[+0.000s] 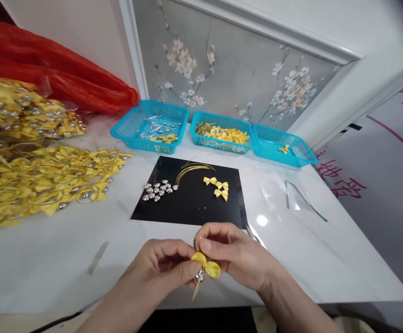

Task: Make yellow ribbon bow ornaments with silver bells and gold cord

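Note:
Near the table's front edge my left hand [168, 268] pinches a yellow ribbon bow [211, 269] with a silver bead [199, 276] and a short gold cord end below it. Close against it, my right hand [231, 249] is closed, thumb and forefinger pressed together just above the bow; what lies between those fingertips is too small to make out. Beyond the hands is a black mat [187, 212]. On it lie several silver beads [157, 189] at the left, curved gold cords [192, 170] at the top and a few yellow bows [221, 193] at the right.
Blue baskets [149, 138] with bows and cords line the wall. Heaped yellow bow strands [49, 180] fill the left side, below a red bag [56, 64]. Scissors [256, 235] lie beside my right hand. A clear plastic bag [293, 199] is at the right.

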The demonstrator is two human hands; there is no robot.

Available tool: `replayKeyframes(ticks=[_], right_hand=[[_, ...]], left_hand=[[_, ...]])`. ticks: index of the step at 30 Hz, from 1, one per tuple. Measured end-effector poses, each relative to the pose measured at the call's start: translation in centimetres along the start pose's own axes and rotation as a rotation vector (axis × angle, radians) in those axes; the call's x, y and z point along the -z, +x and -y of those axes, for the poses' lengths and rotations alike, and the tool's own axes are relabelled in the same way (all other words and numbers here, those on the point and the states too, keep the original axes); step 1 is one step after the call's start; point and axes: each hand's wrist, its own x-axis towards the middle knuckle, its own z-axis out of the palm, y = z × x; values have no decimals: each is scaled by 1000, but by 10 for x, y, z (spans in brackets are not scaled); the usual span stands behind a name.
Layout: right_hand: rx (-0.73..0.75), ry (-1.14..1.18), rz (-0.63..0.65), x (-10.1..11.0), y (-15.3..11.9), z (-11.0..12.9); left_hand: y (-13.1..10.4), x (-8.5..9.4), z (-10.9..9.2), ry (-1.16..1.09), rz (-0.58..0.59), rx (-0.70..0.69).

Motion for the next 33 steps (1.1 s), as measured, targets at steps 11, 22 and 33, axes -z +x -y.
replayKeyframes(ticks=[11, 22, 33], right_hand=[[282, 350, -344, 14, 20, 4], [580, 215, -454, 12, 15, 10], [517, -240, -329, 14, -9, -2]], left_hand=[[0, -3, -2, -25, -19, -40], [-1, -4, -1, -182, -112, 112], [-1, 1, 1, 18, -107, -9]])
